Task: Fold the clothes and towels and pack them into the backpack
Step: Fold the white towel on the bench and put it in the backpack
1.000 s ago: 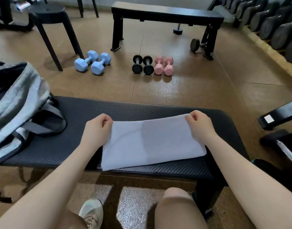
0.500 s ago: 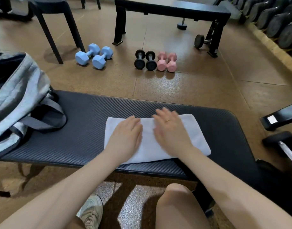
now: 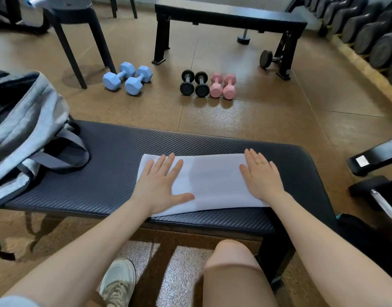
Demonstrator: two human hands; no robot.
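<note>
While the white rectangular cloth towel [image 3: 212, 180] lies flat on the dark ribbed padded table [image 3: 115, 165], both palms are down on it, pressing. Left hand [image 3: 161, 185] covers the towel's left end, fingers [image 3: 168, 161] straight and spread, thumb out toward the middle; right hand [image 3: 260, 176] sits on the right end, fingers straight and closer together, gripping nothing. Long axis runs left to right, across the body, so each hand owns one short end. Looks like the next fold would bring one end over the other. Off to the left, the grey fabric backpack [image 3: 26, 129] slumps on the same table, mouth gaping, straps trailing toward the towel but well apart from it, and the left hand is the nearer one. Nothing lies between them. Beyond, on the brown floor: light blue dumbbells [image 3: 127, 78], black dumbbells [image 3: 195, 83], pink dumbbells [image 3: 223, 85], a black stool [image 3: 75, 25], a black flat bench [image 3: 230, 18].
</note>
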